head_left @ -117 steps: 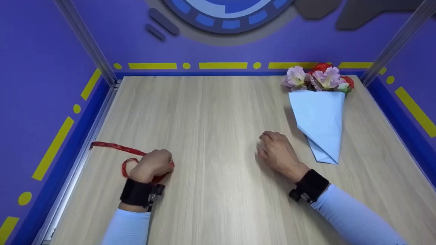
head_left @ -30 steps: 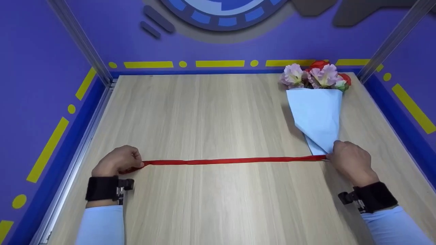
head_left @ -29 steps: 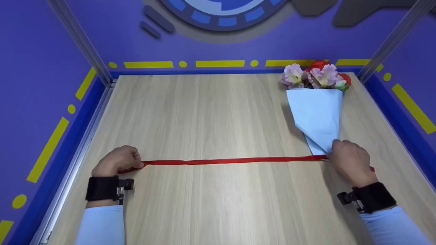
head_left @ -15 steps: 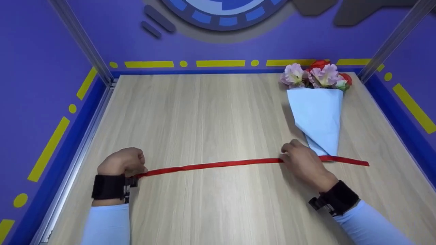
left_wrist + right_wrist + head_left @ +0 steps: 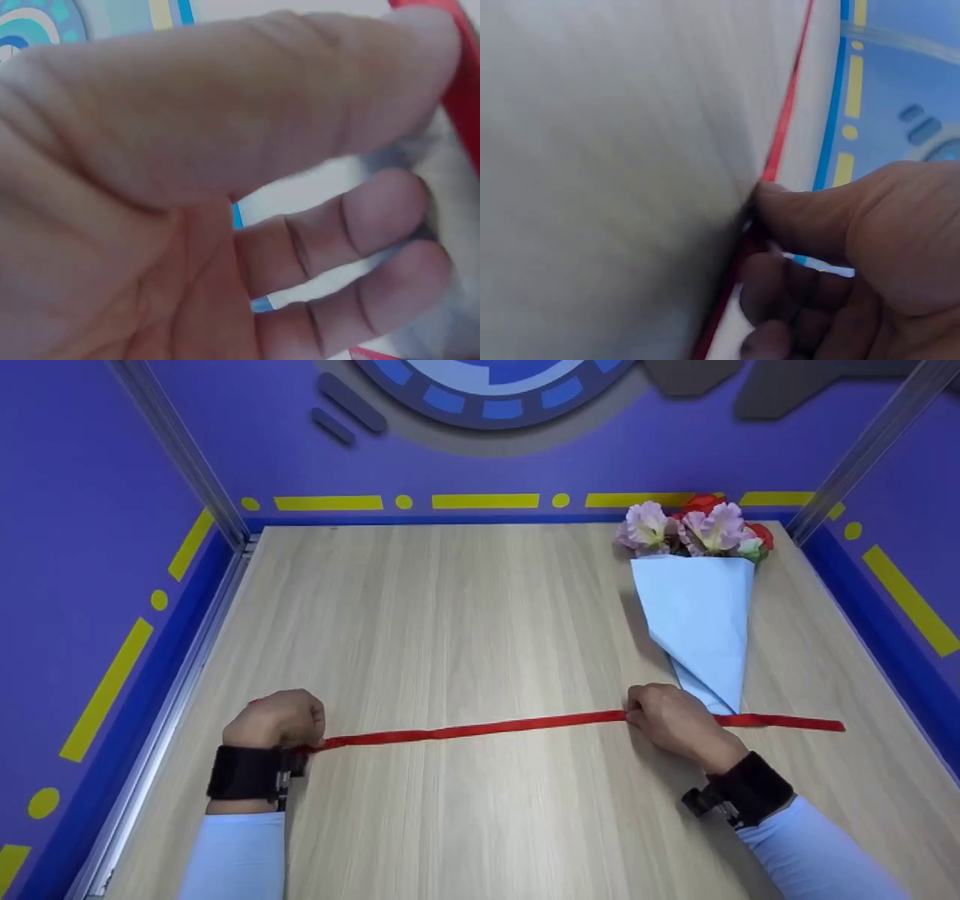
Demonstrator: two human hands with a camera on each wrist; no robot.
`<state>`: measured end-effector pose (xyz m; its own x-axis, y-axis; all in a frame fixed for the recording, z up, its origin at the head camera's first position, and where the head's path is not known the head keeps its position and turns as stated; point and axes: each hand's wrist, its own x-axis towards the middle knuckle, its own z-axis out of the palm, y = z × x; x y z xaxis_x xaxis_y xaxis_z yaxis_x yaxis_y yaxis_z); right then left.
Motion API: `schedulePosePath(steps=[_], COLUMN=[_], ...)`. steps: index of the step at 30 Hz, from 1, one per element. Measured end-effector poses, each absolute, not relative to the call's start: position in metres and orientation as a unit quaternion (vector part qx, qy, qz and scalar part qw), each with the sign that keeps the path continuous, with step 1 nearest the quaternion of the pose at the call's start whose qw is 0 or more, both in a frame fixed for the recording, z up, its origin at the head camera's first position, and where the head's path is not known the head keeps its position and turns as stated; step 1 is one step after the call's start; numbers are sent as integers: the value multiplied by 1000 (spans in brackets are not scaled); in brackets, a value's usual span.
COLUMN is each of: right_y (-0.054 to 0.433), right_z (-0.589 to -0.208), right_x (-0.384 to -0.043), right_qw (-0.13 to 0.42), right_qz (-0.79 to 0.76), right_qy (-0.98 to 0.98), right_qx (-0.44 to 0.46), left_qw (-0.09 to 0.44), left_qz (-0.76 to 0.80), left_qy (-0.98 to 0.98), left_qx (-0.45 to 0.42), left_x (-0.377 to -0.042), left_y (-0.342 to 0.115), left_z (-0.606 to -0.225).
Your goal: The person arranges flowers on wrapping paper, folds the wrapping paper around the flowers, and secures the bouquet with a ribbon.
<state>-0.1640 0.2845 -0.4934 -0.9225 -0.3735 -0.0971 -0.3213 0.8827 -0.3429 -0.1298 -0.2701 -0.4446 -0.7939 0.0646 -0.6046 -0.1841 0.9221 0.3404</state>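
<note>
A long red ribbon [image 5: 480, 729] runs across the table from one hand to the other. My left hand [image 5: 279, 718] pinches it near the left side; in the left wrist view the thumb [image 5: 300, 97] presses against the ribbon [image 5: 463, 97] at the upper right. My right hand [image 5: 675, 724] pinches the ribbon farther right, and its thumb [image 5: 810, 217] lies on the ribbon [image 5: 784, 124] in the right wrist view. Past the right hand, the loose end trails right, by the bottom tip of a bouquet [image 5: 697, 615] in light blue paper. Part of the ribbon is hidden under the left hand.
The wood-grain table [image 5: 450, 622] is bounded by blue walls with yellow marks at the back [image 5: 487, 465] and both sides. The bouquet's pink and red flowers [image 5: 716, 529] lie near the back right, close to the back wall.
The right hand has moved left along the ribbon from near the bouquet's tip, leaving a loose end to its right. The left hand has shifted slightly right. Earlier, the ribbon lay bunched at the left.
</note>
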Motion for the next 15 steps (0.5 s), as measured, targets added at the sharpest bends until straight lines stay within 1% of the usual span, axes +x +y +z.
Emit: schedulePosePath(steps=[3, 7, 9, 12, 15], right_y=[287, 287, 285, 283, 281], right_z=[-492, -492, -492, -491, -490], right_x=[-165, -163, -162, -161, -161], right_qw=[94, 88, 77, 58, 42], right_qz=[-154, -151, -151, -156, -169], right_qy=[970, 973, 975, 977, 977], right_qx=[-163, -151, -144, -135, -125], left_qw=[314, 283, 255, 208, 177], left_qz=[179, 141, 131, 156, 186], left_qy=[931, 946, 956, 964, 966], left_qx=[-49, -66, -68, -58, -14], left_x=[-125, -123, -124, -125, -127], left_y=[-282, -286, -277, -254, -227], left_z=[-441, -436, -435, -436, -441])
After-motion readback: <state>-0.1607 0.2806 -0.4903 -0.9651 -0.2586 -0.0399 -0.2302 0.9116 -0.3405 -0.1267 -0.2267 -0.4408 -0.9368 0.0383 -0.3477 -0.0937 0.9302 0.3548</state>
